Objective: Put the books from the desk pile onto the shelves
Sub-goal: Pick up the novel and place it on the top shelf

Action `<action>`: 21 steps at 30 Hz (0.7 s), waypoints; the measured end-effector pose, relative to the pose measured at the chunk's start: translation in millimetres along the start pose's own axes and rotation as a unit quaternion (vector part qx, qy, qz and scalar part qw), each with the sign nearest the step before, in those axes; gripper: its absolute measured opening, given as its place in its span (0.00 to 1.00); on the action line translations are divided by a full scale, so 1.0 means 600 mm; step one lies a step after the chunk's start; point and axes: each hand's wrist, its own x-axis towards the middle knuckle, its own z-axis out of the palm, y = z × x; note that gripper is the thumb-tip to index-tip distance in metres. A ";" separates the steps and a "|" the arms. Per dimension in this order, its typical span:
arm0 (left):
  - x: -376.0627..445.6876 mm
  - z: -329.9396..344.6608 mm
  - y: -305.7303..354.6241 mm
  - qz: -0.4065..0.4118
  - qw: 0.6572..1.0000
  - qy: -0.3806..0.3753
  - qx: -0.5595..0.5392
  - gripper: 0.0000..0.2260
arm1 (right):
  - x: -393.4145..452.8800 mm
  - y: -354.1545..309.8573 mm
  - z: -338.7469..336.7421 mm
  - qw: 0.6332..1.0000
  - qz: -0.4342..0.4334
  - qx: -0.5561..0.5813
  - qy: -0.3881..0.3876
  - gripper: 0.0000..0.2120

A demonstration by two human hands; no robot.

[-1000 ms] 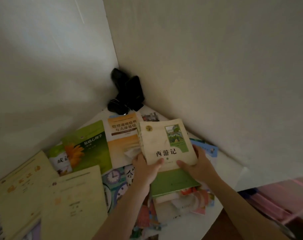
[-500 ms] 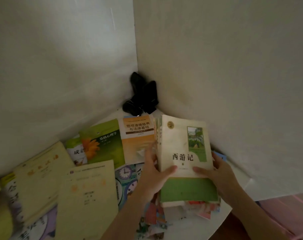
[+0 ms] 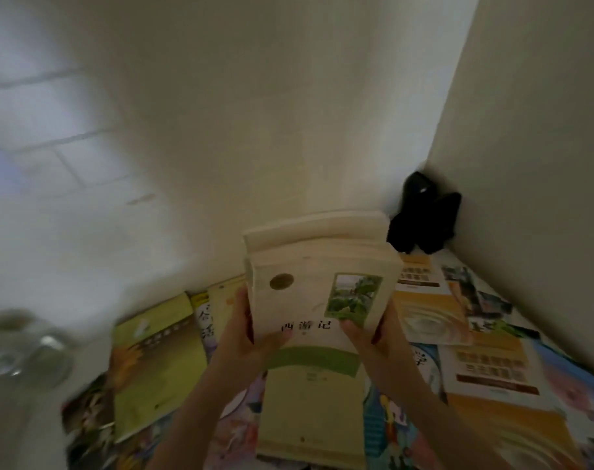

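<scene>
1. I saw the left hand [image 3: 244, 337] and right hand [image 3: 373, 337] each grasping the thick cream paperback stack [image 3: 322, 286] above the scattered books [image 3: 153, 361].
2. Its long axis pointed away toward the white wall [image 3: 254, 130].
3. Since a second ago, it had risen off the pile.

The light is dim and yellowish, with a cooler pale patch on the wall [image 3: 44, 106] at upper left. Motion blur smears the edges, worst at lower left; wide-angle bending curves the wall lines.
</scene>
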 end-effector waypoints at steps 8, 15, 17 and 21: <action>-0.030 0.018 -0.098 -0.009 0.999 0.028 -0.026 0.37 | -0.060 0.102 0.046 0.997 0.047 0.026 0.055 0.46; -0.018 -0.006 -0.076 -0.007 0.998 0.063 -0.006 0.40 | -0.048 0.072 0.059 0.998 -0.008 -0.024 0.049 0.36; -0.018 -0.024 -0.064 -0.016 0.998 0.062 -0.022 0.38 | -0.033 0.055 0.072 0.999 -0.020 -0.020 0.022 0.39; -0.014 -0.068 -0.057 -0.001 0.993 0.117 0.005 0.32 | 0.008 0.040 0.110 0.998 -0.033 -0.036 -0.045 0.32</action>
